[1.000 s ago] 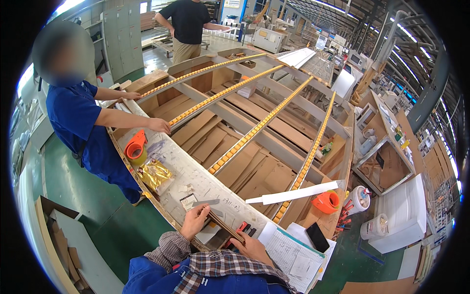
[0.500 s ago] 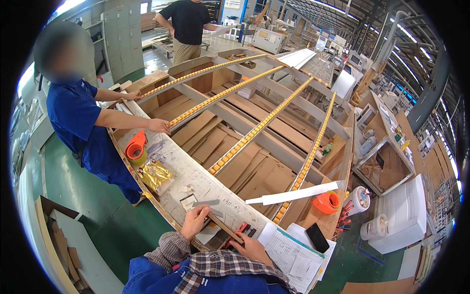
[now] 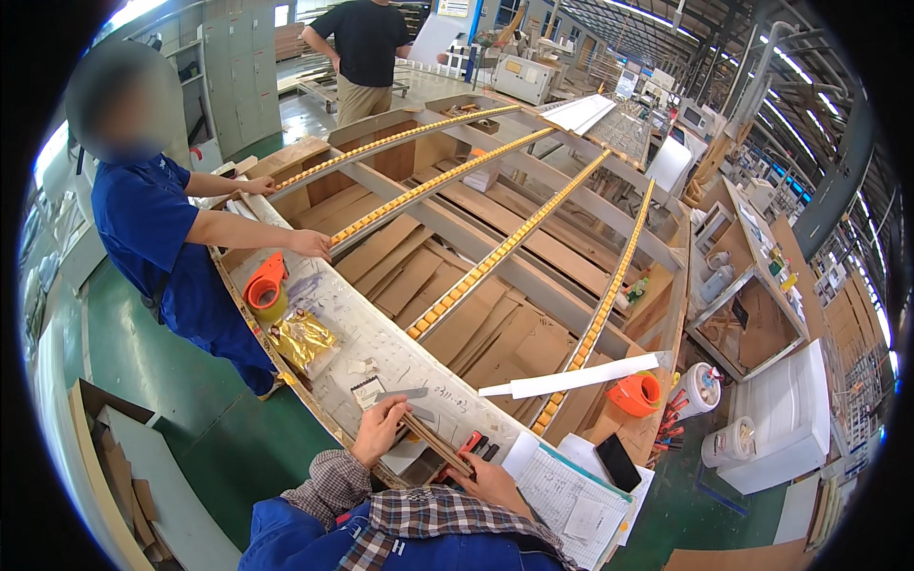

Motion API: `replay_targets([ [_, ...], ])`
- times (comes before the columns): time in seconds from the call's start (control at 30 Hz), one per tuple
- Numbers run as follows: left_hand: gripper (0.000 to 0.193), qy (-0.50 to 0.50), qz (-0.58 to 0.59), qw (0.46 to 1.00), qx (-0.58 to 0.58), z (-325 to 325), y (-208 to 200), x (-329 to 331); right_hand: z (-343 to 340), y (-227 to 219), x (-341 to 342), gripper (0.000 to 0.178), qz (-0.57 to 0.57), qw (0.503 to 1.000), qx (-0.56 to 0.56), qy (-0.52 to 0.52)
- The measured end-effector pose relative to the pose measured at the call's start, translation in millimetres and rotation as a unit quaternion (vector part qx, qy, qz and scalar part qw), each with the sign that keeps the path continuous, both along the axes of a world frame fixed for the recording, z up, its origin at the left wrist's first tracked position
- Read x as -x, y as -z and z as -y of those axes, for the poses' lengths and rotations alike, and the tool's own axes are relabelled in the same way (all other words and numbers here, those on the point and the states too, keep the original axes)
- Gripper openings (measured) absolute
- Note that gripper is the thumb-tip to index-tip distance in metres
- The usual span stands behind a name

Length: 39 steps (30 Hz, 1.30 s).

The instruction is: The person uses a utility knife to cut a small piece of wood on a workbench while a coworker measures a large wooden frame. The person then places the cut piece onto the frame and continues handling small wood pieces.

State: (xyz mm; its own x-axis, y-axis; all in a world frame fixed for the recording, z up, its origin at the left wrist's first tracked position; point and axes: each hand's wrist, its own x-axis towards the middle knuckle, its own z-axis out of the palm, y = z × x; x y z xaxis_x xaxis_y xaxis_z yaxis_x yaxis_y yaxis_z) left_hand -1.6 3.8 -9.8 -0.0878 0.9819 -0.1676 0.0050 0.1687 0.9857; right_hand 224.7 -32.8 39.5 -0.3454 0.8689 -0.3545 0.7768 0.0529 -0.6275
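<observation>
Between my two hands lies a short bundle of thin brown strips (image 3: 438, 443), held above the near edge of the work table. My left hand (image 3: 379, 433) is closed on its far left end. Around its near right end the fingers of my right hand (image 3: 487, 481) are closed. Just beyond my left fingers are a flat grey blade-shaped piece (image 3: 407, 393) and a small spiral notepad (image 3: 366, 391). Red-and-black handled tools (image 3: 473, 443) lie beside my right hand, partly hidden. A clipboard with written sheets (image 3: 571, 500) sits to its right.
Rows of yellow rollers (image 3: 476, 271) span the table frame over cardboard sheets (image 3: 514, 352). A black phone (image 3: 618, 462), an orange tape dispenser (image 3: 635, 392) and a long white strip (image 3: 581, 375) lie right. A co-worker (image 3: 143, 219) stands left, hands on the frame.
The bundle in my hands has tilted slightly, and more of its separate strips show. In the background, the standing person's white sheet has swung from nearly flat to more upright.
</observation>
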Motion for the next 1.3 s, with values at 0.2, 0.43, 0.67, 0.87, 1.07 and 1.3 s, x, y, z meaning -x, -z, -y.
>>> replay_targets([
  [0.2,0.033,0.005,-0.029,0.999,-0.018,0.5,-4.6,-0.5,0.2,0.4,-0.4,0.048,0.007,1.000,0.006,0.000],
  [0.43,0.033,0.003,-0.005,1.000,-0.013,-0.2,-0.8,-1.2,-1.3,-8.2,0.9,0.051,0.019,0.999,0.049,-0.008],
  [0.67,0.033,0.005,-0.013,1.000,-0.011,-0.4,-2.5,-1.8,-0.1,-6.9,0.7,0.053,0.006,1.000,0.023,-0.007],
  [0.87,0.036,-0.011,-0.013,1.000,-0.010,0.6,-5.4,-3.5,0.4,-10.0,0.9,0.056,-0.013,1.000,0.016,0.001],
  [1.07,0.037,0.003,-0.021,1.000,0.000,0.1,-3.0,-1.4,-0.3,-11.0,1.3,0.056,-0.009,1.000,0.027,-0.001],
  [1.3,0.041,-0.010,-0.033,0.999,0.007,0.3,-4.9,-3.4,-1.4,-6.3,0.0,0.058,0.003,0.999,0.039,-0.006],
])
